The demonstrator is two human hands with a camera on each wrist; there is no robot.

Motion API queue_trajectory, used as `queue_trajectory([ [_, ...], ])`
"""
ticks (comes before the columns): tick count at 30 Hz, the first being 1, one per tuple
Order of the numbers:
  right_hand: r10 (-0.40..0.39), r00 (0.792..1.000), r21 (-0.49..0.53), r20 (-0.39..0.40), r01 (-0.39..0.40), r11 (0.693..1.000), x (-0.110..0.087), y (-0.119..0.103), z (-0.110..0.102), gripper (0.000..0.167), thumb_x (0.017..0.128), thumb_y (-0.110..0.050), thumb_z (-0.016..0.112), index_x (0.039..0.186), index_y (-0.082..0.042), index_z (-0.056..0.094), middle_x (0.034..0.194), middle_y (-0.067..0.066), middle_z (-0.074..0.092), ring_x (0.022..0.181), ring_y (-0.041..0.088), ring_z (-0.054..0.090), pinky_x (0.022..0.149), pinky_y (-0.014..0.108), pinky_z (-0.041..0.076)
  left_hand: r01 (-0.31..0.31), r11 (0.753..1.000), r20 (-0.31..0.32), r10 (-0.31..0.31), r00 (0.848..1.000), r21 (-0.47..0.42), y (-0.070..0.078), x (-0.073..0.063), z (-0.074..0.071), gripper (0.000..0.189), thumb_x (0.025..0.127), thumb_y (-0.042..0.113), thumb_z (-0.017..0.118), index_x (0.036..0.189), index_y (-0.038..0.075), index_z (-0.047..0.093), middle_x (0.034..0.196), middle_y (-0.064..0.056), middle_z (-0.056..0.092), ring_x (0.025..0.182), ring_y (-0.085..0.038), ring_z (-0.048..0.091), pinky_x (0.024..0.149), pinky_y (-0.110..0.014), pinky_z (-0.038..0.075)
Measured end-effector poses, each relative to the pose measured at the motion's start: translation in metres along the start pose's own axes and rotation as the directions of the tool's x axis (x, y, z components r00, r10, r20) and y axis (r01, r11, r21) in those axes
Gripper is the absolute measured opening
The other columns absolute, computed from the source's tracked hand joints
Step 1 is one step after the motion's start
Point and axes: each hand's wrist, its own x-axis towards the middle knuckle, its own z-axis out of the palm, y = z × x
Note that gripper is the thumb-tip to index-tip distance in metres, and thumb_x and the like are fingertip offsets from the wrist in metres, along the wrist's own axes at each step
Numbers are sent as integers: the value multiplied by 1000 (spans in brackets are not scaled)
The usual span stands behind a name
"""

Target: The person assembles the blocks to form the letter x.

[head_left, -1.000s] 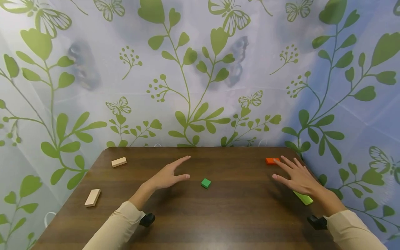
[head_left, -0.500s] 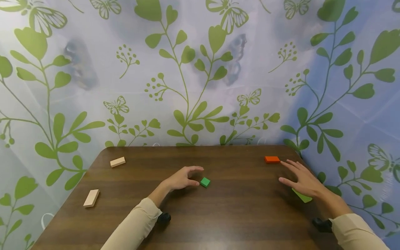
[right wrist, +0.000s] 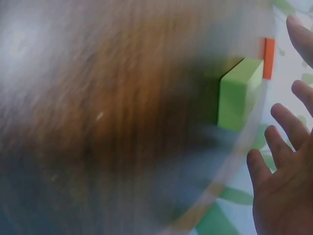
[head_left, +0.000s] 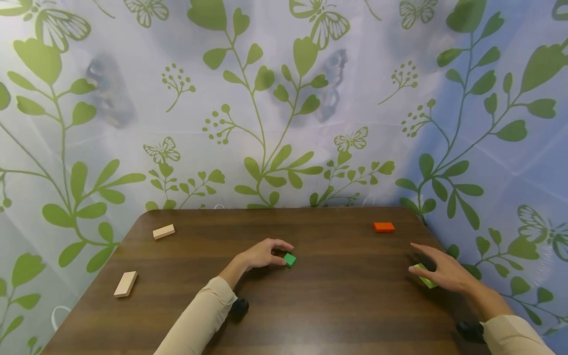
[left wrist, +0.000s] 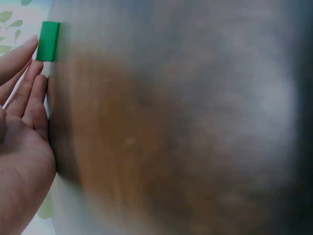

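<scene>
On the brown table, a small green block [head_left: 290, 260] lies near the middle. My left hand [head_left: 262, 254] reaches it from the left, thumb tip right at its near-left edge and index finger arching over its far side. The left wrist view has the fingertips beside the same green block [left wrist: 48, 41], not closed round it. Toward the right edge, my right hand [head_left: 448, 270] hovers with fingers spread above a lime-green block [head_left: 425, 277], partly covering it. In the right wrist view that lime block [right wrist: 240, 93] stands apart from the extended fingers.
An orange-red block [head_left: 383, 227] lies at the back right of the table [head_left: 328, 305]. Two pale wooden blocks, a farther one [head_left: 163, 231] and a nearer one [head_left: 126, 284], lie on the left. A patterned curtain [head_left: 284, 98] hangs behind the table.
My left hand has moved right to the green block, its thumb and index finger drawing closer together. My right hand has moved off the orange-red block and lowered over the lime block.
</scene>
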Motion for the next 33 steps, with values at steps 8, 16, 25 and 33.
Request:
queue_trajectory([
  [8, 66, 997, 13, 36, -67, 998, -9, 11, 3, 82, 92, -46, 77, 151, 2, 47, 144, 36, 49, 122, 60, 51, 88, 70, 44, 6, 1000, 25, -6, 1000, 8, -2, 2, -1, 38, 99, 7, 71, 136, 1, 65, 128, -8, 66, 121, -26, 58, 103, -44, 45],
  [16, 78, 997, 2, 16, -78, 997, -17, 17, 6, 82, 84, -44, 86, 140, 8, 57, 128, 31, 63, 112, 48, 61, 83, 56, 51, -3, 1000, 39, 2, 999, 30, 3, 0, -2, 40, 99, 6, 71, 137, -1, 63, 129, -9, 65, 123, -28, 57, 105, -48, 43],
  [25, 102, 995, 27, -16, -102, 994, -22, 25, 7, 56, 82, -38, 88, 120, 0, 75, 117, 17, 66, 94, 25, 63, 71, 35, 50, -6, 999, 41, 4, 999, 45, 1, 1, -3, 38, 99, 4, 70, 136, 1, 65, 129, -7, 65, 124, -27, 56, 104, -45, 44],
  [33, 149, 984, 176, 93, -163, 971, -20, 27, 2, 50, 88, -28, 84, 124, 4, 71, 108, 10, 69, 81, 10, 57, 67, 31, 47, -15, 998, 46, 13, 999, 53, -3, 3, -2, 31, 99, 4, 71, 129, 3, 69, 120, -3, 68, 114, -23, 59, 99, -39, 46],
])
